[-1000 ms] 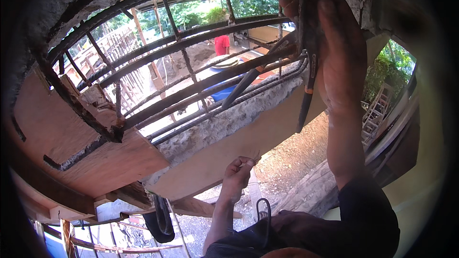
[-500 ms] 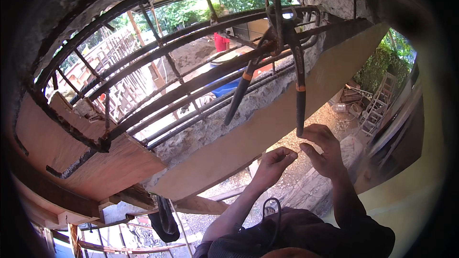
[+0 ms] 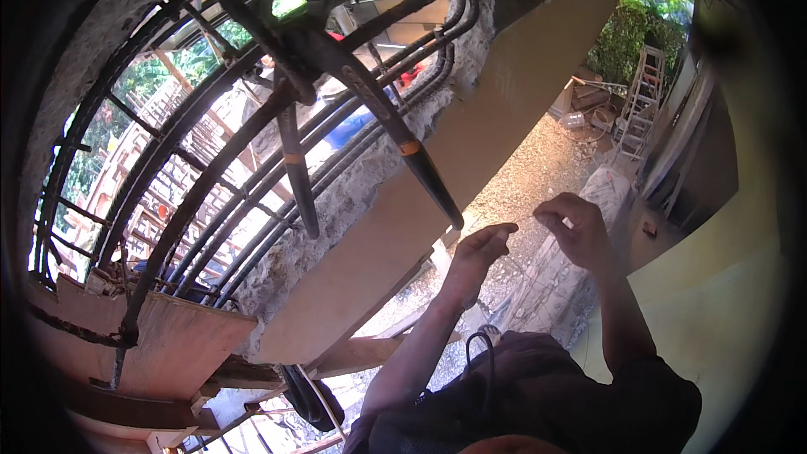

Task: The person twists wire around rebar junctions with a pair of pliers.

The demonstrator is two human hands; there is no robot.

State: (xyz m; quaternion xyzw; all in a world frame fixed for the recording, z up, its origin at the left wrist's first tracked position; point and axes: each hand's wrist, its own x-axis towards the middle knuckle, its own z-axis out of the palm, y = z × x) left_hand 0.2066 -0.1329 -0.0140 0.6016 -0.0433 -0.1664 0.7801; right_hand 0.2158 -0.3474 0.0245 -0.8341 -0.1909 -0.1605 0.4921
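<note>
My left hand (image 3: 477, 262) is raised in front of me, thumb and forefinger pinched together. A little to its right and higher is my right hand (image 3: 576, 227), fingers curled in against the thumb. The two hands are apart; anything between their fingertips is too small to make out. A pair of pincers (image 3: 382, 101) with long dark handles and orange bands hangs over a bar of the rebar cage (image 3: 202, 176), untouched. One handle's tip comes down close to my left fingertips.
A plywood form panel (image 3: 445, 193) slants along rough concrete (image 3: 290, 244) below the bars. Reddish plywood (image 3: 168, 328) and timber lie lower left. Right of me are a ladder (image 3: 643, 97), leaning boards (image 3: 702, 143) and a yellowish surface (image 3: 714, 294). A dark cloth (image 3: 311, 399) hangs below.
The view has turned, so the pincers and bars appear further left and the ladder higher. My hands have drawn slightly further apart, the right one rising.
</note>
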